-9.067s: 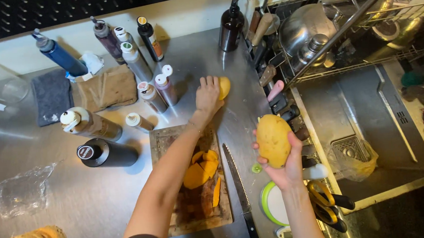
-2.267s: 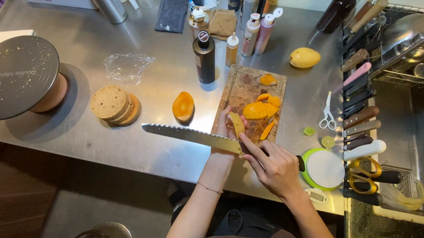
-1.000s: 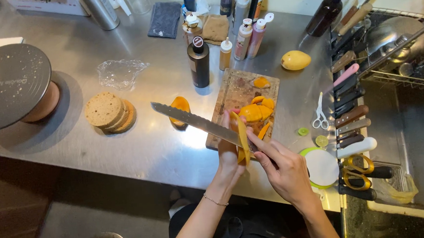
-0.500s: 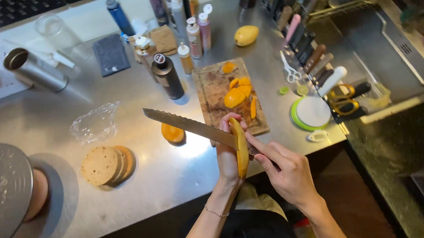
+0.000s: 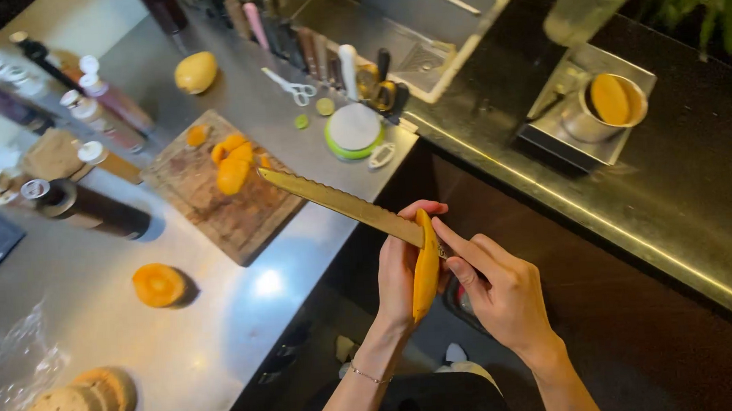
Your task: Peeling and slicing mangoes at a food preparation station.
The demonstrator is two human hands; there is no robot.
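Both hands are clamped: the left hand [image 5: 400, 271] on a curved mango slice [image 5: 426, 265], the right hand [image 5: 498, 290] on a long serrated knife [image 5: 336, 203].

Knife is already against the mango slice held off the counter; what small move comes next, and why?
Probably draw the long serrated knife slowly along the flat yellow mango slice, edge turned away from the palm. The left hand cups the slice in mid-air, the right hand grips the handle, and the wooden cutting board lies out of reach.
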